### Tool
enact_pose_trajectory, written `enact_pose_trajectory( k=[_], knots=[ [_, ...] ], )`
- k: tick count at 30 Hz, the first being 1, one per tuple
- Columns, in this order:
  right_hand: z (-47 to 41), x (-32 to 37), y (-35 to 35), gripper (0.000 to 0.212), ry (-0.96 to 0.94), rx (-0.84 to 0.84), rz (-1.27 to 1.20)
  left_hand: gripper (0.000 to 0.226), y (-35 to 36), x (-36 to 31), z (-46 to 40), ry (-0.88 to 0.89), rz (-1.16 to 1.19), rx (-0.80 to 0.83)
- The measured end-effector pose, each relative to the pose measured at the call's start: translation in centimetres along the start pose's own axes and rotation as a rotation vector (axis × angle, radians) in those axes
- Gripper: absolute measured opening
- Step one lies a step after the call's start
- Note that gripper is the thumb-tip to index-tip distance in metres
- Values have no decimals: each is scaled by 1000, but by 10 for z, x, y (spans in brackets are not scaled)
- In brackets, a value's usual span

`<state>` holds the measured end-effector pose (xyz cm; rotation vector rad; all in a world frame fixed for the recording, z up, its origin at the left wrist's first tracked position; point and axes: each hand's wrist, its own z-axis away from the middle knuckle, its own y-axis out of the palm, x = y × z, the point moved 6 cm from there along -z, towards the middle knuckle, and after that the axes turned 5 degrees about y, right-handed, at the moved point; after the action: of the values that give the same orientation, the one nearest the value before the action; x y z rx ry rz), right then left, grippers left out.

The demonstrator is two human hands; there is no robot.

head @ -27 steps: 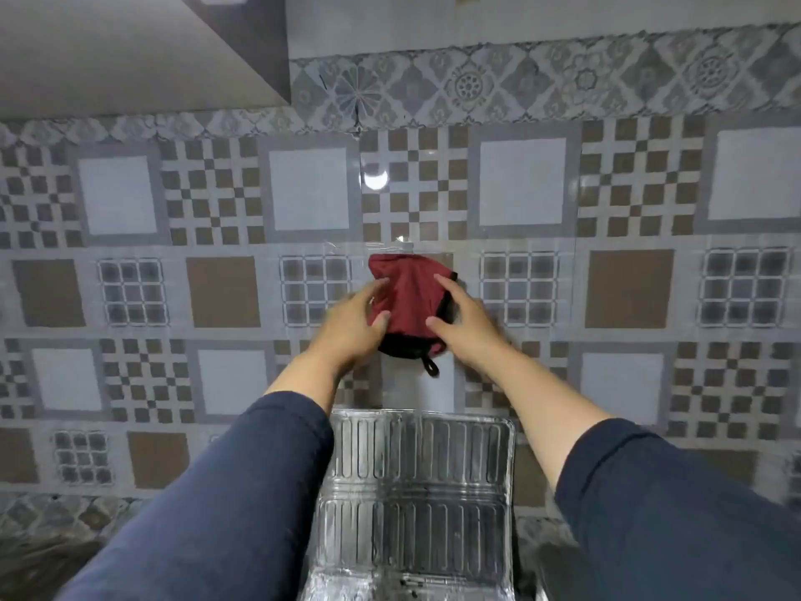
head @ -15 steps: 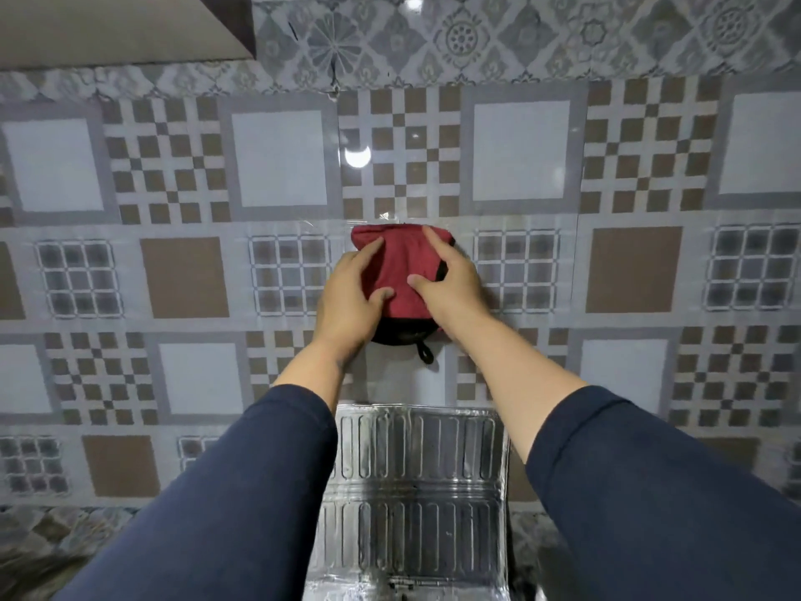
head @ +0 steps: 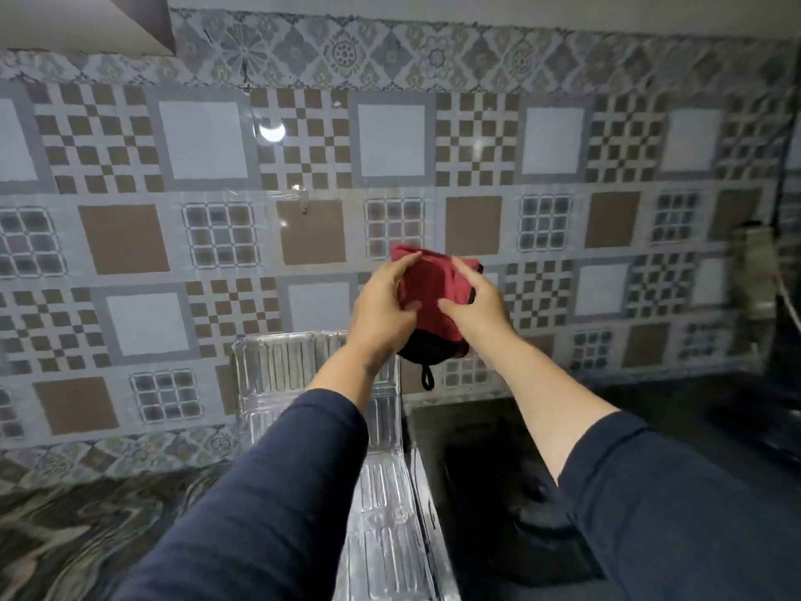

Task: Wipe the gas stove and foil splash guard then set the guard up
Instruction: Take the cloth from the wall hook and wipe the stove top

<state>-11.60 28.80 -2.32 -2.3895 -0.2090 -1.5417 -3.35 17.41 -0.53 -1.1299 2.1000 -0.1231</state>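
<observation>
Nearest, two dark blue sleeves [head: 268,505] reach forward, one on each arm. Below and between the forearms runs the one foil splash guard [head: 381,527], its ribbed panels partly lying toward the viewer and partly rising against the wall just under the left wrist. It looks folded or leaning, not spread round anything, so setting it up seems left to do. Right of the foil, beneath the right forearm, a dark surface that I take for the gas stove [head: 490,492] shows only as a blurred black slab; whether it is wiped I cannot tell.

Further out, both hands meet on a single red cloth [head: 431,292] with a black underside and a small hanging loop. The left hand [head: 381,310] curls round the cloth's left edge, thumb across the front. The right hand [head: 474,303] pinches its right side, fingers wrapped over the top. The cloth is held in the air, above the foil's upper edge and apart from it.

Beyond the fingertips stands the patterned tile wall [head: 130,240], with one small hook [head: 305,209] up and left of the cloth. At the far right a pale, blurred fitting [head: 756,271] sits against the wall.

My reading: wiping is either about to begin or between passes; nothing here proves any step finished.
</observation>
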Motion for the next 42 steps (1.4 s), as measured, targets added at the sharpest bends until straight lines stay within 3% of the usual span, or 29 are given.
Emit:
enact_pose_trajectory(
  k=[3,6,11,12,15,17,21,23,26,30,33,37,40,42],
  knots=[
    [29,-23,-44,61,111,7,77,64,32,-30,28,13,-21,88],
    [48,-31,-86,74,197,14,207,64,54,-55,48,57,-83,165],
    [67,-29,-121,91,241,347,200,67,78,-92,78,103,-169,328],
    [73,-32,-125,84,267,410,195,67,82,-98,85,103,-175,336],
    [93,-45,-138,31,301,426,217,68,91,-111,108,75,-202,328],
    [106,-55,-148,22,291,377,184,65,97,-112,124,-3,-143,310],
    [136,-68,-155,37,177,362,236,50,103,-99,163,-306,62,286],
    [161,-69,-153,39,69,402,284,46,102,-91,181,-380,-95,308],
    [204,-80,-146,36,-77,506,435,47,108,-81,209,-453,-412,508],
    [250,-105,-146,46,-148,579,739,59,116,-65,251,-593,-565,724],
    [263,-108,-152,45,-202,569,825,58,116,-65,268,-583,-589,736],
    [263,-99,-157,37,-166,405,687,58,113,-63,279,-534,-557,710],
    [275,-111,-140,46,-106,591,940,58,112,-59,285,-513,-562,721],
    [272,-112,-137,42,4,606,909,58,113,-60,286,-497,-557,728]
  ],
)
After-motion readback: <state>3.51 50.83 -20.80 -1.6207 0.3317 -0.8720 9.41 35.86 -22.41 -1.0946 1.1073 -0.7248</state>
